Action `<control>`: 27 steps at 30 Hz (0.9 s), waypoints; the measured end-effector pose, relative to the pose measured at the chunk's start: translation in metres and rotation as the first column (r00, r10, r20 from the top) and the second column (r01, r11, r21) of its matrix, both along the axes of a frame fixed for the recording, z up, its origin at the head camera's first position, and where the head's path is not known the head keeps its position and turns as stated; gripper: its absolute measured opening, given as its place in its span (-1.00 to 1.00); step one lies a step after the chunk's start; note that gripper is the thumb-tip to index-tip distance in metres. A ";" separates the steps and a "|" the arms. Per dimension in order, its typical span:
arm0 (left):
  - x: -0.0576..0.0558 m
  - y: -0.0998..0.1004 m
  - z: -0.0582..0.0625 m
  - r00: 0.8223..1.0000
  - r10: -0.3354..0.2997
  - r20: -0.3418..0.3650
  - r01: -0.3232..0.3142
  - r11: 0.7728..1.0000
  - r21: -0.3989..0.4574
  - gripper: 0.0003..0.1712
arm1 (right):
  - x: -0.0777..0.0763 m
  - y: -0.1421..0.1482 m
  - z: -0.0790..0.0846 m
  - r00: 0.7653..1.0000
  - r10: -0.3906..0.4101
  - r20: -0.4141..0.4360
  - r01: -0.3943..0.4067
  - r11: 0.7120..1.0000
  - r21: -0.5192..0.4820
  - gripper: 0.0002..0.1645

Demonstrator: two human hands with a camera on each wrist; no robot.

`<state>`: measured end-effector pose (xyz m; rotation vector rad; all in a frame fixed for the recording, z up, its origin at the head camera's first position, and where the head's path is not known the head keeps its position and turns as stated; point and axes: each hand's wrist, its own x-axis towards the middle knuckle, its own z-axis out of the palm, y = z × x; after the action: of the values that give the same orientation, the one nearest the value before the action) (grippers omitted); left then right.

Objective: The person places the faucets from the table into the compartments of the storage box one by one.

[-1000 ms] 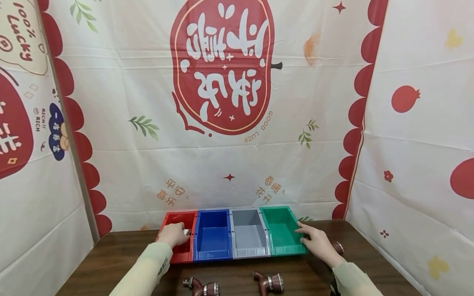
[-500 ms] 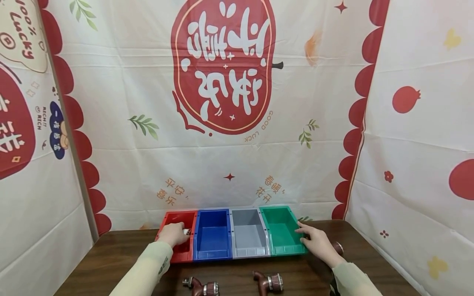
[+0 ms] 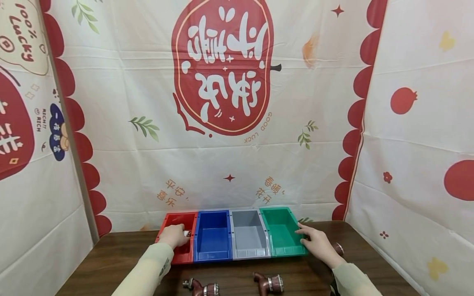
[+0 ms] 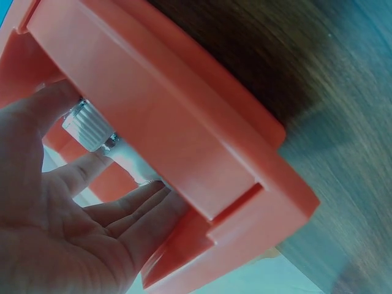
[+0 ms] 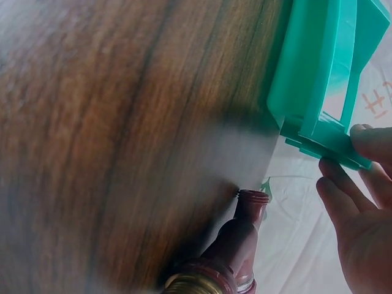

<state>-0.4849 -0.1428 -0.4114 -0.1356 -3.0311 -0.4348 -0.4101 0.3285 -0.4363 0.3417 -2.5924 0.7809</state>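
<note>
My left hand [image 3: 173, 236] reaches into the red bin [image 3: 182, 216] at the left end of the row. In the left wrist view its thumb and fingers close around a white fitting [image 4: 90, 127] with a ribbed knob; the bin's front wall hides part of the fitting. At the other end of the row my right hand [image 3: 317, 241] holds the outer rim of the green bin [image 3: 283, 230]. The right wrist view shows the thumb on top of that rim [image 5: 334, 144] and fingertips beneath it.
Between them stand a blue bin [image 3: 213, 238] and a grey bin [image 3: 249, 238]. Two brown taps [image 3: 205, 287] with silver-banded knobs lie before the row on the wooden table [image 3: 111, 263]. Another brown tap [image 5: 236, 245] is beside my right hand. Printed cloth [image 3: 229, 160] hangs behind.
</note>
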 end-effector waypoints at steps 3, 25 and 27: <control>-0.001 -0.001 -0.001 1.000 -0.002 0.001 0.002 1.000 0.004 -0.53 | -0.002 0.000 -0.001 1.000 0.000 -0.010 0.000 1.000 -0.004 -0.67; 0.006 0.004 -0.005 1.000 0.017 0.009 -0.017 1.000 0.006 -0.42 | -0.005 0.001 -0.005 1.000 -0.007 -0.002 0.007 1.000 0.002 -0.68; 0.006 0.004 -0.005 1.000 0.018 0.011 -0.018 1.000 0.006 -0.41 | -0.005 0.002 -0.006 1.000 -0.009 0.000 0.009 1.000 0.005 -0.68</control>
<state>-0.4786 -0.1385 -0.4164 -0.1057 -3.0390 -0.4449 -0.4151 0.3303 -0.4418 0.3315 -2.5941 0.7716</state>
